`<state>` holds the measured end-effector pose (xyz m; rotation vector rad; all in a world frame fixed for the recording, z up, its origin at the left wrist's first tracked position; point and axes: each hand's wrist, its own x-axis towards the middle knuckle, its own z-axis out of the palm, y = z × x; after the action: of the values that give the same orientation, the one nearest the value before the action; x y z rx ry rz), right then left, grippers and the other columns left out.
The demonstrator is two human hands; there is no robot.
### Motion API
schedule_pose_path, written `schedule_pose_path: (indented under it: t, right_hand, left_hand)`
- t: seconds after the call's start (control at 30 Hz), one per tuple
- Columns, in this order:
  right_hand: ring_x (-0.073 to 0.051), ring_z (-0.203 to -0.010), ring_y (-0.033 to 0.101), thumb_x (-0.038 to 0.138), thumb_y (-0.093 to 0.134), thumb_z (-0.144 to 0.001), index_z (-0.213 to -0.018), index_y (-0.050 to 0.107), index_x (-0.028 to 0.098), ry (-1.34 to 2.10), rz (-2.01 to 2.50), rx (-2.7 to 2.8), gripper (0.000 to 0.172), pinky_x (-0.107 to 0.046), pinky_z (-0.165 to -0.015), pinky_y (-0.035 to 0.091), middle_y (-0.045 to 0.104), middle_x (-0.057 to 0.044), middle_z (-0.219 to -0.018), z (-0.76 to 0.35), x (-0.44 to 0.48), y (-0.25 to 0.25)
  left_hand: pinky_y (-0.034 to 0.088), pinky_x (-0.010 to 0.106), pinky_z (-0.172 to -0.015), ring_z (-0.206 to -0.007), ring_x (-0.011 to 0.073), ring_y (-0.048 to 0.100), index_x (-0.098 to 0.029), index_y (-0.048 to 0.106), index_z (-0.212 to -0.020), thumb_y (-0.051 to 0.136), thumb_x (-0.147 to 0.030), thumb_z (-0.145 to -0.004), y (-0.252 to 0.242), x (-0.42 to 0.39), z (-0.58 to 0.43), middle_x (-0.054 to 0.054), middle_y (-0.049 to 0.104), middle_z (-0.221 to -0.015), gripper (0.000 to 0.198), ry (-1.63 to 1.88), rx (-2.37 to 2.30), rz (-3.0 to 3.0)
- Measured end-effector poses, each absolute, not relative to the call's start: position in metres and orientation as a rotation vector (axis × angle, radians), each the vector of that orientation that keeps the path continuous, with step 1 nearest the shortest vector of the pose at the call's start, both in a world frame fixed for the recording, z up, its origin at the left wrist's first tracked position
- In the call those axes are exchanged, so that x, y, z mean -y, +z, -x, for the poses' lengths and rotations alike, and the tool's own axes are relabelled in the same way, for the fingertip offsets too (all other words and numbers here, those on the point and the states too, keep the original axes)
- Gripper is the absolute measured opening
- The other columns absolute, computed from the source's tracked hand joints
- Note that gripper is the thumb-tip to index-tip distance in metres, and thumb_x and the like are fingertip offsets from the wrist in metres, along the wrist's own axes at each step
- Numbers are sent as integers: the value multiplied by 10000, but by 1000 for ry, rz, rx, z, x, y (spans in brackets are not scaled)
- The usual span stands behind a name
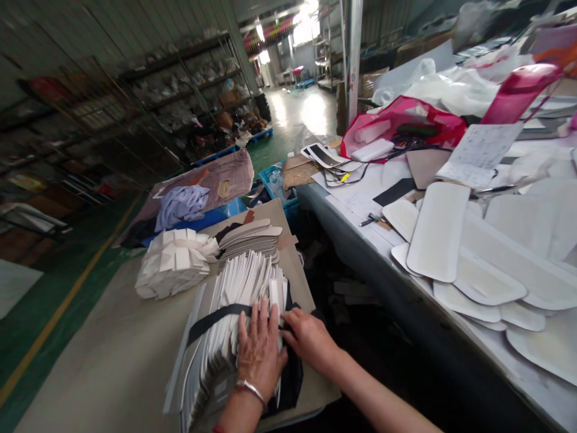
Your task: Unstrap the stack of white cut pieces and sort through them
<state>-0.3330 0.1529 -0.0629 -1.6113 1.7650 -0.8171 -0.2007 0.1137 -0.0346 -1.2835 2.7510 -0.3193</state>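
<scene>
A thick bundle of thin white panels (241, 281) stands on edge on the low table, with a black strap (214, 322) running across its top. My left hand (258, 352), with a silver bangle at the wrist, lies on the bundle with its fingers stretched out over the strap. At the bundle's right end, my right hand (311, 338) has its fingers closed in a pinch on the dark strap; its fingertips are partly hidden. Black material (292, 376) hangs below the hands at that end.
Beyond the bundle lie a bound pile of folded white pieces (175, 264) and a stack of grey-beige panels (252, 239). On the right, a higher table (351, 210) holds loose white panels (439, 231), a notebook (480, 153) and a pink bag (406, 123). A dark gap separates the tables.
</scene>
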Motion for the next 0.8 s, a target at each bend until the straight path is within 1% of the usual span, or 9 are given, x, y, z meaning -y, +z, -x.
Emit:
schedule_pose_path:
  t: [0.13,0.23,0.33,0.43,0.53,0.63,0.73,0.8]
  right_hand:
    - [-168,-863,557,204,456,-864,-948,557,193,-872,1633,-1843,133,-238,-730,417,596,-55,-933,300,-133,-73]
    - [-198,-858,567,237,451,-863,-945,544,164,-807,1718,-1843,144,-267,-716,431,600,-81,-930,300,-126,-72]
    - [-218,-824,590,273,428,-871,-956,526,124,-710,1818,-1767,198,-287,-687,440,610,-107,-916,307,-120,-69]
    - [-226,-818,596,272,423,-859,-952,512,124,-686,1900,-1712,196,-292,-684,436,615,-111,-906,312,-117,-67]
    - [-210,-801,585,230,412,-829,-926,493,145,-750,1916,-1699,153,-280,-673,418,607,-97,-891,313,-119,-64]
    - [-178,-732,555,193,409,-783,-867,473,166,-788,1799,-1721,109,-262,-641,385,596,-68,-835,313,-123,-56]
    - [-132,-638,502,185,432,-740,-832,461,180,-717,1676,-1638,97,-231,-577,351,583,-18,-753,318,-121,-46]
    - [-104,-590,478,182,453,-721,-812,478,183,-647,1669,-1540,95,-204,-533,342,576,12,-709,325,-114,-39]
  left_hand:
    - [174,587,-1052,-1290,346,316,-136,434,-1294,572,-216,-610,-40,-114,195,155,393,-1387,702,-476,-2813,1308]
    - [168,571,-1055,-1282,335,334,-128,435,-1293,573,-238,-595,-45,-114,191,178,410,-1372,719,-553,-2857,1312]
    - [141,559,-1066,-1292,323,321,-127,422,-1300,561,-213,-566,-50,-114,188,190,394,-1381,752,-612,-2876,1320]
    - [118,544,-1078,-1299,314,309,-105,418,-1299,552,-214,-554,-54,-112,186,192,394,-1381,765,-616,-2878,1348]
    - [109,513,-1081,-1294,302,315,-120,413,-1305,544,-245,-581,-55,-109,183,156,397,-1389,747,-631,-2920,1357]
    - [132,492,-1068,-1265,302,358,-130,442,-1289,534,-281,-634,-53,-108,182,137,438,-1365,679,-617,-2963,1334]
    - [177,508,-1051,-1237,324,389,-107,493,-1247,545,-328,-650,-51,-109,183,149,477,-1330,639,-532,-2969,1343]
    - [212,520,-1040,-1231,335,393,-97,499,-1238,569,-325,-634,-50,-109,183,153,477,-1329,649,-480,-2953,1351]
